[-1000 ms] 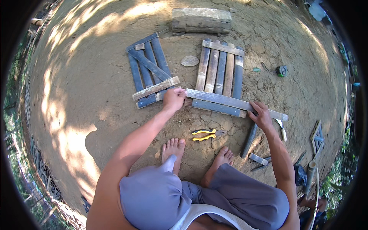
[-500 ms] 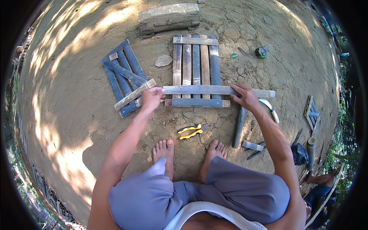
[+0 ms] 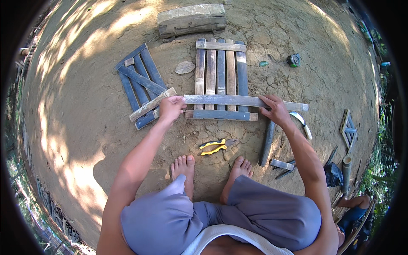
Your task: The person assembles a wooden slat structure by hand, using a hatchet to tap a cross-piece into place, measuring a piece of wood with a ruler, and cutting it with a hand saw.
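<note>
A long grey wooden slat [image 3: 238, 100] lies crosswise over the lower part of a slatted panel [image 3: 211, 72]. My left hand [image 3: 171, 108] pinches the slat's left end, close to the panel's lower left corner. Farther along, my right hand [image 3: 275, 109] grips the same slat from above, and its right end sticks out beyond the fingers. The panel is made of several upright slats joined by a crosspiece at top and bottom. To the left lies a second slatted panel [image 3: 140, 83] with a diagonal brace, its lower right corner beside my left hand.
Pliers with yellow handles [image 3: 213, 146] lie before my feet. By my right forearm are a dark rod [image 3: 267, 143], a curved blade [image 3: 301, 124] and a short block [image 3: 282, 164]. A tape measure [image 3: 293, 60] and a log [image 3: 191, 20] lie farther off. Another person's leg [image 3: 353, 201] shows at lower right.
The whole view has shifted slightly, so the ground items sit a little more to the right. Both hands keep hold of the slat, which stays across the panel.
</note>
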Tool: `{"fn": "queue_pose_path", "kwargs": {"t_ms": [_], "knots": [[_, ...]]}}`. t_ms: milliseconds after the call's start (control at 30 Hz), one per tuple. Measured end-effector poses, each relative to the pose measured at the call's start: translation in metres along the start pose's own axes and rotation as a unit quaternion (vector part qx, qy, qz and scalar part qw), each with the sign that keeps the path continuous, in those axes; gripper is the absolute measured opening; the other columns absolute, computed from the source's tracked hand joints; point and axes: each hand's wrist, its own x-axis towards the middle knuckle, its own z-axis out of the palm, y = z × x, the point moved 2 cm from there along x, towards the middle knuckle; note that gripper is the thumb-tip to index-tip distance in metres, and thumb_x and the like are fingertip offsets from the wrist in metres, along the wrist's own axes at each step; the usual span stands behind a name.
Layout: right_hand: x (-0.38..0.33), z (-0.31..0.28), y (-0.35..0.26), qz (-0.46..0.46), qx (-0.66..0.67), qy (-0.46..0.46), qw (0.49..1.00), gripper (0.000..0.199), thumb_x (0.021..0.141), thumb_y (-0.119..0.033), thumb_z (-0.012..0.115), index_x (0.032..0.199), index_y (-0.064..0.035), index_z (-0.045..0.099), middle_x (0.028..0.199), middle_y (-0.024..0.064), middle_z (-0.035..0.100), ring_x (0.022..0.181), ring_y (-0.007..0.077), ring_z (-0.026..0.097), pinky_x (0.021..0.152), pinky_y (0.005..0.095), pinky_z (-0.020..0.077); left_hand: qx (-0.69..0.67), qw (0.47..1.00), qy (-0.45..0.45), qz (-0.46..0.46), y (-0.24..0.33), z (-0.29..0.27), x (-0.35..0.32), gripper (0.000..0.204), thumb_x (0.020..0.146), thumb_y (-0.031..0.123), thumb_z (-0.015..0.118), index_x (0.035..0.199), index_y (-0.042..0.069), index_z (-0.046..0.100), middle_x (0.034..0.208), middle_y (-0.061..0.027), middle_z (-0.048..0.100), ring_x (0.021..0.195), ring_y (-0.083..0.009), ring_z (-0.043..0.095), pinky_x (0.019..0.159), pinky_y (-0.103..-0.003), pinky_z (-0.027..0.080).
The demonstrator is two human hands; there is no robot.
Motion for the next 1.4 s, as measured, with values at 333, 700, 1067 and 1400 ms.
{"fn": "queue_pose_path", "kwargs": {"t_ms": [333,700,1067,1400], "knots": [[-0.002,0.005,0.000,-0.010,-0.025,0.003,1.000,0.050,0.079,-0.014,0.078,0.127,-0.0051,0.068,0.117,0.0156,0.069,0.104,0.0351,0.064,0.093,0.0437,0.0524,0.009,1.000,0.007,-0.001,-0.002,0.001,-0.003,0.021,0.100,0.015,0.066,0.115,0.000,0.072,0.103,-0.0092,0.077,0.091,-0.0174,0.075,0.069,-0.028,0.058],[-0.007,0.010,0.003,0.026,0.000,-0.011,1.000,0.049,0.080,-0.014,0.078,0.126,-0.0025,0.068,0.118,0.0183,0.068,0.104,0.0363,0.064,0.093,0.0434,0.0519,0.018,0.996,0.082,0.042,-0.011,0.014,-0.011,0.020,0.098,0.017,0.068,0.108,0.001,0.076,0.089,-0.0079,0.078,0.078,-0.0135,0.075,0.063,-0.028,0.055],[-0.013,0.016,0.011,0.033,-0.024,-0.019,0.999,0.047,0.080,-0.013,0.077,0.126,-0.0030,0.069,0.118,0.0171,0.069,0.102,0.0355,0.064,0.092,0.0424,0.0525,0.041,0.992,0.112,0.034,-0.015,0.012,-0.008,0.019,0.089,0.029,0.075,0.096,0.012,0.080,0.083,-0.0077,0.077,0.078,-0.0255,0.074,0.072,-0.039,0.056],[-0.011,0.009,0.002,0.050,-0.011,-0.035,0.998,0.048,0.081,-0.015,0.077,0.126,-0.0021,0.068,0.120,0.0182,0.069,0.108,0.0367,0.063,0.096,0.0436,0.0512,0.026,0.999,0.029,-0.017,0.012,-0.002,-0.013,0.017,0.093,0.018,0.075,0.099,0.002,0.076,0.077,-0.0038,0.073,0.057,-0.0089,0.066,0.046,-0.026,0.047]]}}
